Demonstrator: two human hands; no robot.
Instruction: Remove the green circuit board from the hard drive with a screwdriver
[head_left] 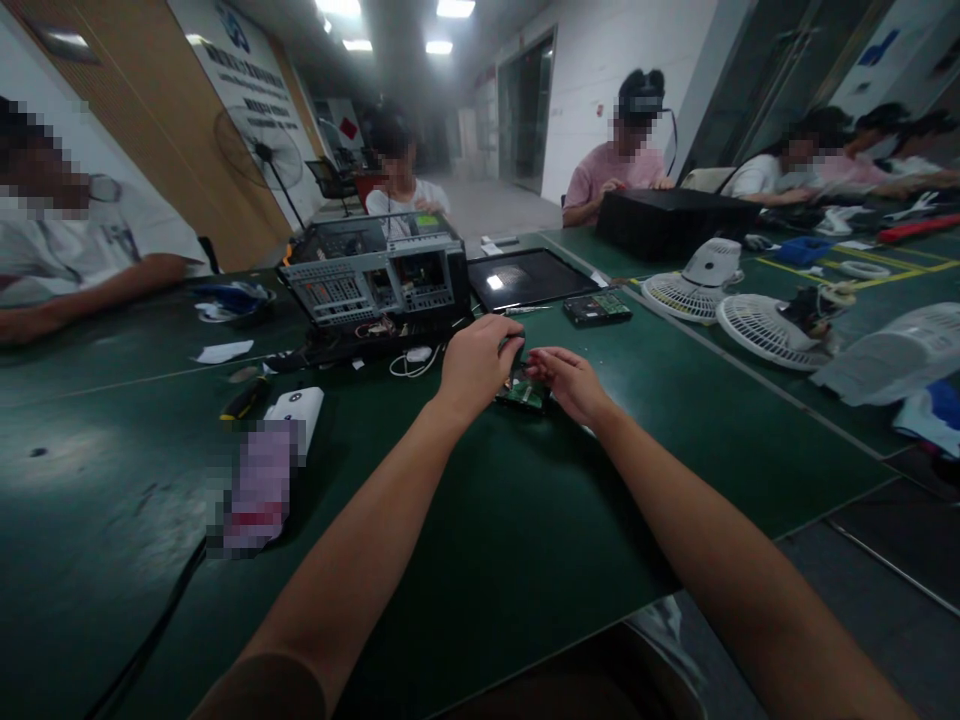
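Over the green table, my left hand (pixel 474 362) bends down with thumb and fingers drawn together. Facing it, my right hand (pixel 571 382) pinches thumb against fingertips. Whatever either hand holds is too small and too hidden to name. A green circuit board (pixel 523 392) lies right below the fingertips, partly covered by them. Just beyond my right hand is a hard drive (pixel 597 308), flat on the table. Behind my left hand stands an open computer case (pixel 375 282) with its metal frame showing.
A black panel (pixel 536 278) lies beyond the hands. To the left are a screwdriver (pixel 245 398) and a white power bank (pixel 300 410); a white cable (pixel 414 360) is near the case. Fan parts (pixel 772 330) and a black box (pixel 671 222) stand right. Several people sit around.
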